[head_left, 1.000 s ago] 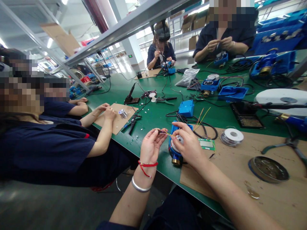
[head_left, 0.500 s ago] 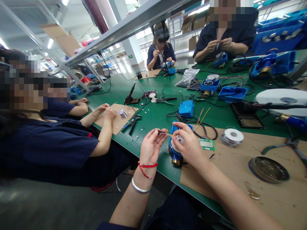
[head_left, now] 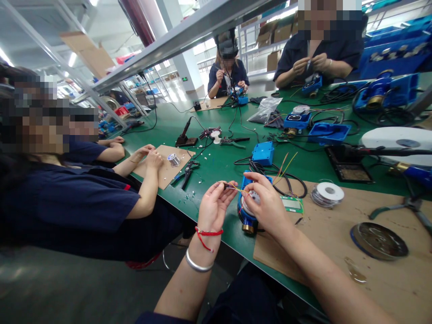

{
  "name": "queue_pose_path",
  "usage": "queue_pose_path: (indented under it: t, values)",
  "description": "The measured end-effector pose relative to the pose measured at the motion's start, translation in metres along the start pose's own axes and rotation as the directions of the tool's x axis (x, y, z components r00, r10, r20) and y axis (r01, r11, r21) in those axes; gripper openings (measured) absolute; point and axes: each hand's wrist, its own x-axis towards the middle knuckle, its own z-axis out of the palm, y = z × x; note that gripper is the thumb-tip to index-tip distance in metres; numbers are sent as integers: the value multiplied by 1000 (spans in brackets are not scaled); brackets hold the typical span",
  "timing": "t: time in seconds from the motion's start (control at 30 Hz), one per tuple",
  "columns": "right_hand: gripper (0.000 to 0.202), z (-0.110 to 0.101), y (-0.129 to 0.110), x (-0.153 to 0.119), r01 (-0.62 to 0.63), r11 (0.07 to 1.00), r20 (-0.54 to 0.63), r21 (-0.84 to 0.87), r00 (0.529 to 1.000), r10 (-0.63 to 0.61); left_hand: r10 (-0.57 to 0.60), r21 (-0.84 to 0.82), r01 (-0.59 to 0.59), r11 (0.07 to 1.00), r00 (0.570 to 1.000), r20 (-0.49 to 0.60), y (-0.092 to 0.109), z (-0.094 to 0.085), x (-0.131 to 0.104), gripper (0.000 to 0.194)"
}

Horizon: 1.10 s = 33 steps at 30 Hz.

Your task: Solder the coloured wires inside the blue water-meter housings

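Note:
Between thumb and fingers, my left hand pinches a short dark cable end, from which thin coloured wires fan out. My right hand pinches the yellow and orange wires near their other side, thumb against index finger. Just behind and below both hands is a blue meter body with a brass end, partly covered by my right hand. A green circuit board lies right of it, with wires attached. Behind it sit a blue box and a coil of black cable.
Right on the cardboard are a solder spool, a round tin and green-handled pliers. A soldering-iron stand is behind. Wire strippers lie left, near a co-worker's hands. Other people sit across the green table.
Both hands keep nearly the same pose on the wires. The whole view has shifted very slightly.

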Motion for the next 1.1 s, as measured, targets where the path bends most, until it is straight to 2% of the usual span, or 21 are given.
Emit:
queue_pose_path:
  t: [0.3, 0.43, 0.53, 0.67, 0.77, 0.87, 0.97, 1.1]
  values:
    - [7, 4, 2, -2, 88, 995, 24, -46, 996, -87, 1, -29, -1, 1000, 1000, 21, -11, 5, -1, 11]
    - [11, 1, 1, -2, 50, 999, -8, 19, 999, -49, -33, -34, 34, 999, 999, 16, -16, 6, -1, 10]
    - [15, -5, -1, -1, 13, 996, -50, 93, 999, -9, -15, -49, 16, 999, 1000, 19, -15, 5, -1, 9]
    - [17, -10, -2, 1, 1, 994, -67, 108, 998, 6, -2, -51, 3, 999, 1000, 23, -13, 2, 1, 7]
    - [13, -13, 0, 3, -19, 994, -22, 104, 1000, 21, -9, -34, 9, 999, 1000, 16, -12, 1, 2, 8]
    - [3, -14, 1, 5, 28, 999, 68, 26, 997, -29, -14, -23, 15, 1000, 1000, 13, -12, 1, 1, 8]
    - [11, -14, 2, 7, 59, 997, 107, -50, 993, -53, -19, -26, 19, 999, 1000, 5, -12, 1, 1, 8]
    - [11, -14, 2, 7, 40, 994, 126, -103, 992, -27, -11, -23, 11, 1000, 1000, -2, -11, 0, 3, 8]
